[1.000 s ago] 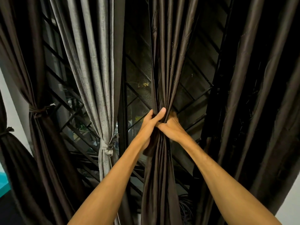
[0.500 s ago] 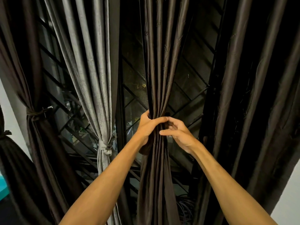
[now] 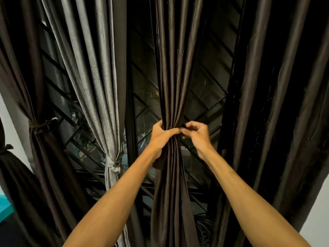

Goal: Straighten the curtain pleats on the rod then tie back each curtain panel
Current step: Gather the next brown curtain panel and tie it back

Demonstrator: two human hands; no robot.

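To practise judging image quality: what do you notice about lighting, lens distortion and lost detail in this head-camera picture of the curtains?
Head view: the wide-angle lens fans the curtains outward toward the edges; the grey curtain shows bright sheen; the right dark panel sinks into shadow, folds barely readable; the left hand and right hand at the brown middle panel are well lit and sharp.

Centre: your left hand grips the gathered dark brown satin curtain panel at its waist, thumb across the front, while your right hand pinches the fabric at the bundle's right edge. Left: a grey textured curtain panel and a dull brown curtain panel, each cinched with a knotted tie. Right: a loose dark brown curtain hanging in folds; behind all, a black diagonal window grille.
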